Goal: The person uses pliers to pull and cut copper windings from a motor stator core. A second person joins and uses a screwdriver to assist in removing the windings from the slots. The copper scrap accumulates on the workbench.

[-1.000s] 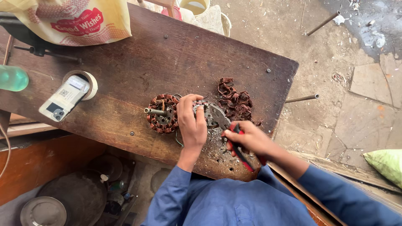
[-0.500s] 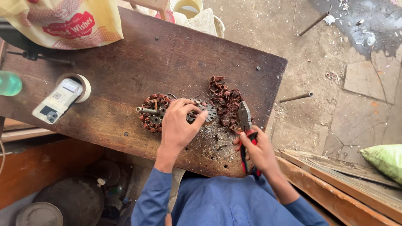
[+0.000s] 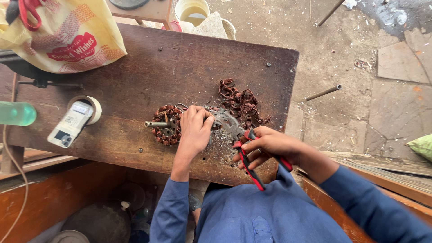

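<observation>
My left hand (image 3: 194,130) presses down on a round motor stator (image 3: 167,125) wound with reddish copper wire, a metal shaft sticking out to its left. My right hand (image 3: 265,146) grips red-and-black handled pliers (image 3: 245,146), whose metal jaws reach toward the stator next to my left fingers. A pile of cut copper wire coils (image 3: 240,101) lies just behind the pliers on the dark wooden table (image 3: 180,63). Grey dust and bits lie under the pliers.
A yellow printed bag (image 3: 67,38) sits at the table's far left. A white handheld meter (image 3: 69,126) rests on a tape roll (image 3: 92,105). A green bottle (image 3: 15,113) pokes in at left. A metal rod (image 3: 324,92) lies on the dirt floor.
My right hand has brought the pliers back from the wire pile to the stator by my left fingers. The left hand has stayed on the stator.
</observation>
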